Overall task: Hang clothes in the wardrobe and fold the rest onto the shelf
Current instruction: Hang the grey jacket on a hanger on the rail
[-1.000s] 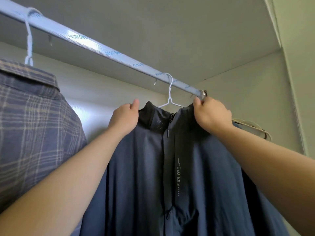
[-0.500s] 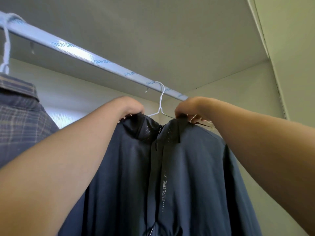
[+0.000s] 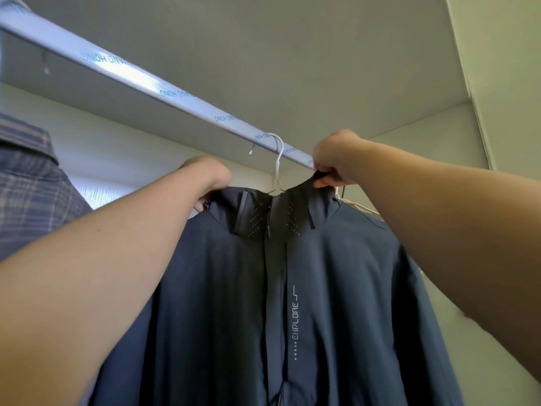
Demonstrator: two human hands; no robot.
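A dark navy zip jacket point(image 3: 336, 288) with "EXPLORE" lettering hangs on a white wire hanger point(image 3: 278, 162), whose hook sits over the silver wardrobe rail point(image 3: 146, 83). My left hand point(image 3: 210, 174) grips the left side of the jacket's collar, its fingers hidden behind the cloth. My right hand point(image 3: 336, 159) pinches the right tip of the collar and lifts it a little, just under the rail's right end. Both forearms reach up across the lower part of the frame.
A plaid shirt point(image 3: 32, 186) hangs on the same rail at the far left. Behind the jacket's right shoulder another pale hanger point(image 3: 360, 208) peeks out. The wardrobe's top panel point(image 3: 292, 54) is close above, and its side wall point(image 3: 512, 83) stands at the right.
My right hand has risen and now pinches the collar tip higher, near the rail. My left hand stays on the collar's left side. The view has moved closer and tilted up.
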